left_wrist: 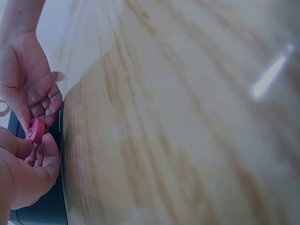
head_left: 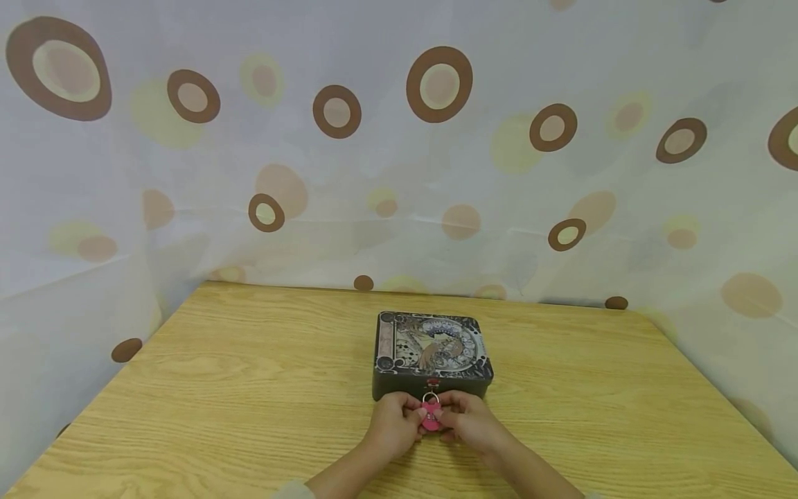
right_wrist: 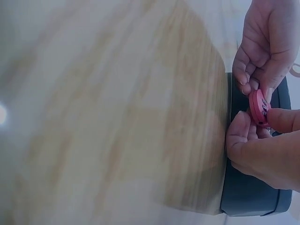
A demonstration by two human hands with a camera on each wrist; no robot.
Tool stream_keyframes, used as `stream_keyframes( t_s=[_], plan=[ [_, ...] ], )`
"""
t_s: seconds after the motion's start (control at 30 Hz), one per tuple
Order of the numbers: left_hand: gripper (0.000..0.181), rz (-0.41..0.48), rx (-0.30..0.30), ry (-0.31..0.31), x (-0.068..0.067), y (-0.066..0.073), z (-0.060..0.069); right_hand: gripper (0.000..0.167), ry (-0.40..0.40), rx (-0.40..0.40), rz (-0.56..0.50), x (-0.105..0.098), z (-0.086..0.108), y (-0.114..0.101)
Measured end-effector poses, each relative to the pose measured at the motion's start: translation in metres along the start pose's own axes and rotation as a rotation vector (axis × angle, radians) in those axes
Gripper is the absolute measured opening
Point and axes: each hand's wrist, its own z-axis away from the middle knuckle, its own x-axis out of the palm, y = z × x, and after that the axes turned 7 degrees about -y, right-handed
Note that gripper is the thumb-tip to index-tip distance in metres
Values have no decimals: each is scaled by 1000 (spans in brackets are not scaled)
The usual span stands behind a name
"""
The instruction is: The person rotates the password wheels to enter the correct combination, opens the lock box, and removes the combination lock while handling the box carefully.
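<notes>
Woodgrain tabletop [head_left: 249,374] below — both hands [head_left: 394,424] [head_left: 475,421] pinch the pink padlock [head_left: 431,420] between them, before a dark box [head_left: 430,346].

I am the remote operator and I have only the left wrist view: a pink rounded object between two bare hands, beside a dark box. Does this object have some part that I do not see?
Observer: Yes, the head view shows a thin metal loop at the top of this flat pink padlock.

Operator: Thank you. How does the upper side of the box look?

Observer: The lid of the dark rectangular box is printed with an ornate picture.

Operator: And is there something on the front of the box, near the loop?

Observer: Yes, a small red clasp; I cannot tell if the loop passes through it.
</notes>
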Motion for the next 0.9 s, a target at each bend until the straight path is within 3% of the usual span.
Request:
stream_keyframes(
  t_s=[0.9],
  plan=[
    [7,-4,19,4,1,-1,-1,30,34,12,1,1,-1,-1]
  ],
)
